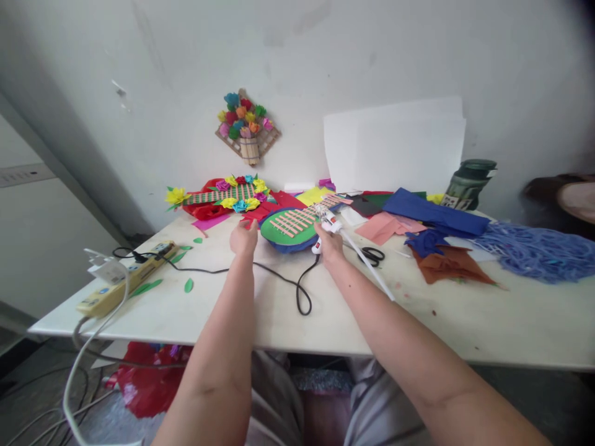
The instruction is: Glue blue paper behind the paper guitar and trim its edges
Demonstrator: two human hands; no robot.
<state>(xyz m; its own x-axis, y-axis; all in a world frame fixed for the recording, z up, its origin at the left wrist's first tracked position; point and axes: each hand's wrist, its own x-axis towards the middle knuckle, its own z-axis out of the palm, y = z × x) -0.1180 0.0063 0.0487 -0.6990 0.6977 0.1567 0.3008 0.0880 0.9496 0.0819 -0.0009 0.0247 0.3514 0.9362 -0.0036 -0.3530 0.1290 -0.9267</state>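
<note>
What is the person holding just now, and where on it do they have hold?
The right hand grips a white glue gun by its handle. The left hand holds nothing; its fingertips rest at the edge of the green craft piece.

No text can be read; the green jar (468, 184) bears a label too small to make out.

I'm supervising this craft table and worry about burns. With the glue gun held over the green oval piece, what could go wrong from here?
1. The right hand holds the glue gun at the green oval piece, while the left hand rests at its edge: hot glue might reach those fingers.
2. The black cord loops between both forearms and could snag.
3. Loose paper sheets lie close to the nozzle.
</note>
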